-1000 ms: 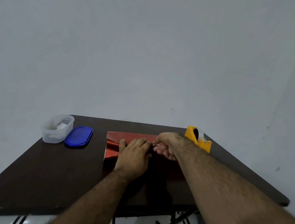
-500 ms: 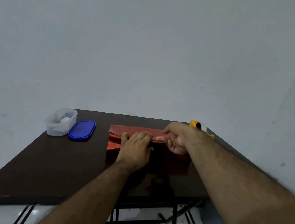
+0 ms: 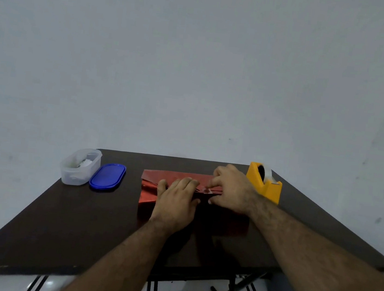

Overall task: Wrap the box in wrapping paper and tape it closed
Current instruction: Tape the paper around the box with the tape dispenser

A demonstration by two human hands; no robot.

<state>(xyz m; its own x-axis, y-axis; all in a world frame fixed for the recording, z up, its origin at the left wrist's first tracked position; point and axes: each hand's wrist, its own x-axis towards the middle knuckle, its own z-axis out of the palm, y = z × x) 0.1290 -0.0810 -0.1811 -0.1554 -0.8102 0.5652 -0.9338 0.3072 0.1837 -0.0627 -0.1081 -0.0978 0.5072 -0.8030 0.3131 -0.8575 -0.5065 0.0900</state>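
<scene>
Mid-table, a box wrapped in red wrapping paper (image 3: pixel 155 177) lies under both hands. The left hand (image 3: pixel 175 203) presses flat on top, fingers straight; the right hand (image 3: pixel 231 189) pinches a small tape piece (image 3: pixel 207 190) at the seam. The paper looks thin, glossy and likely slippery, best held down near the overlap.

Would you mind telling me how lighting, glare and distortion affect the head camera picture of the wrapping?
Head view: dim, flat light, so the red wrapping paper darkens towards the near edge under the left hand and right hand; a faint sheen shows on the dark table; wide-angle distortion splays the table edges and enlarges the forearms; the yellow tape dispenser stays sharp.
</scene>
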